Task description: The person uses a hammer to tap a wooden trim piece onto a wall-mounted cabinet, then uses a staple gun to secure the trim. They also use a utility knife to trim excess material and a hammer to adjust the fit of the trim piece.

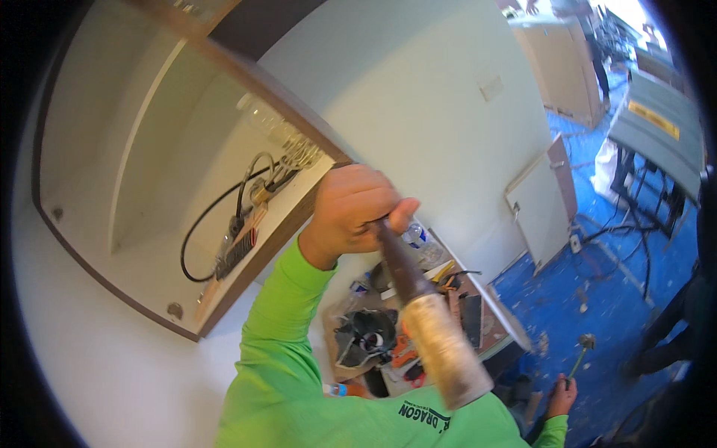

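Note:
My left hand is raised at the front corner of a wooden-edged cabinet. Its fingers wrap round a chisel-like tool with a dark brown shaft and a thick, worn tan end that slants down toward me. The far tip is hidden by the hand and cabinet edge. Low on the right, my right hand is closed on the thin green handle of a hammer, its small greyish head upward over the blue floor. Both sleeves are bright green.
Inside the cabinet lie a black hose, metal fittings and a clear bottle. Below, a cluttered worktop holds hand tools, bottles and a black bag. A loose panel leans by the wall; cables cross the blue floor.

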Demonstrator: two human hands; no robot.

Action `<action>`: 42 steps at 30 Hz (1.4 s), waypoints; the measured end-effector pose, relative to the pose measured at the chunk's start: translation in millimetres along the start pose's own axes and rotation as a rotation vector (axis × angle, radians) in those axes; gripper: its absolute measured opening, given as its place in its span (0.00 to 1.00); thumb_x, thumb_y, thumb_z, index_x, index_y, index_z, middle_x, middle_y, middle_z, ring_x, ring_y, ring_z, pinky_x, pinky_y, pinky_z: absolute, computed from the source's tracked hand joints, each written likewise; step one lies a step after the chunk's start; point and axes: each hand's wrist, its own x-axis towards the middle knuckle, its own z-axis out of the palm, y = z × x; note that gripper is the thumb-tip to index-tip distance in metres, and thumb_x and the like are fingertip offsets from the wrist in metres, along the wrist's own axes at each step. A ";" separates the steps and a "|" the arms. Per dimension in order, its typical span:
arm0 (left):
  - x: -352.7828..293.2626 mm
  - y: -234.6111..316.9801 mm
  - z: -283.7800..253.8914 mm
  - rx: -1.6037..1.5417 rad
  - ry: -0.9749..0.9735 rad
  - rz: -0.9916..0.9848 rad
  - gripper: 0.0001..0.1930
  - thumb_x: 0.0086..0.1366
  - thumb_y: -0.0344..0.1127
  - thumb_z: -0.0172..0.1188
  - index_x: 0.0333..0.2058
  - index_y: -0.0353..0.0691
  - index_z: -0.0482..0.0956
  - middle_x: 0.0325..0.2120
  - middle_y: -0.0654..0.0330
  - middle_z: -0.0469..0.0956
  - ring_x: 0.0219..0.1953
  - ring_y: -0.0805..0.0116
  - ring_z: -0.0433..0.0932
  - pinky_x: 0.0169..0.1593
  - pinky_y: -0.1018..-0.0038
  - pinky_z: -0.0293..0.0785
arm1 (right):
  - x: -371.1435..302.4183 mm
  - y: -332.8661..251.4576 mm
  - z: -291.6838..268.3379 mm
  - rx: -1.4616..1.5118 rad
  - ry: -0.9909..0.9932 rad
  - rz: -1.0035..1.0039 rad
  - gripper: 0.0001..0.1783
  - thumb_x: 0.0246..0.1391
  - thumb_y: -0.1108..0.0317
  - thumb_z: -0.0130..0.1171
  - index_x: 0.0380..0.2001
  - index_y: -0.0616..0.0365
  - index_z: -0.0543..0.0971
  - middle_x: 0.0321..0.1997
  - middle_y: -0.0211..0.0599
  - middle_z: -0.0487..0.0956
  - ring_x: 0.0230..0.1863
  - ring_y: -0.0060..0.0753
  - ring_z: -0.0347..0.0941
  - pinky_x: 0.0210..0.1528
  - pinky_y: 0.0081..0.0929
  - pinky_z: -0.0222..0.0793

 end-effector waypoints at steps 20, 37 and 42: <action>-25.6 3.6 6.4 0.017 0.043 -0.117 0.04 0.54 0.41 0.64 0.26 0.52 0.81 0.20 0.65 0.78 0.26 0.58 0.80 0.29 0.60 0.73 | -169.8 -278.3 128.3 0.021 -0.542 -0.771 0.28 0.59 0.43 0.67 0.38 0.60 0.73 0.18 0.33 0.70 0.15 0.25 0.65 0.17 0.25 0.62; -23.2 -1.0 -1.8 -0.060 0.057 -0.120 0.05 0.54 0.42 0.65 0.25 0.51 0.81 0.20 0.63 0.78 0.26 0.55 0.80 0.27 0.59 0.71 | -179.2 -281.5 151.5 0.071 -0.623 -0.721 0.23 0.67 0.48 0.58 0.38 0.61 0.71 0.18 0.32 0.66 0.16 0.23 0.63 0.17 0.25 0.62; -24.7 -3.4 2.1 -0.039 0.057 -0.114 0.06 0.56 0.43 0.64 0.25 0.52 0.79 0.18 0.64 0.76 0.24 0.56 0.78 0.25 0.60 0.69 | -192.8 -292.3 165.4 0.100 -0.580 -0.801 0.24 0.69 0.46 0.53 0.41 0.60 0.69 0.23 0.36 0.68 0.20 0.28 0.65 0.23 0.26 0.66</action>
